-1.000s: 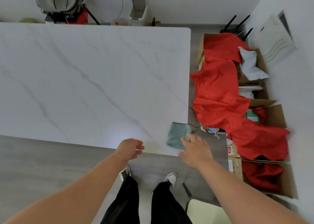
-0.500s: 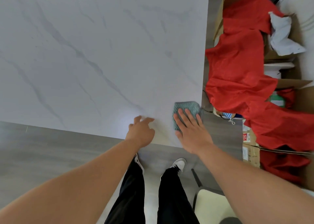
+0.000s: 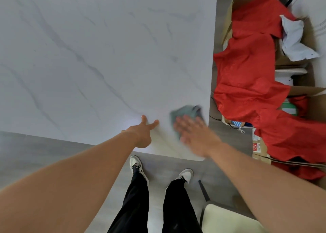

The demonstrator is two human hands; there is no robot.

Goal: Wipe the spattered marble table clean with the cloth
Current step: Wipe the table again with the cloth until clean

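Right hand (image 3: 195, 135) flat, pressing teal cloth (image 3: 185, 112) on marble table (image 3: 88, 56), left hand (image 3: 142, 134) fingers spread on tabletop

Table: a white marble table (image 3: 98, 56) with grey veins is seen from above, its near right corner rounded.
Cloth: a blue-green cloth (image 3: 187, 111) lies near that corner, at about 4 o'clock on the top, blurred.
Right hand: the right hand (image 3: 195, 135) is laid flat on the cloth.
Left hand: the left hand (image 3: 143, 133) is rested on the marble at 9 o'clock from the cloth, fingers spread.
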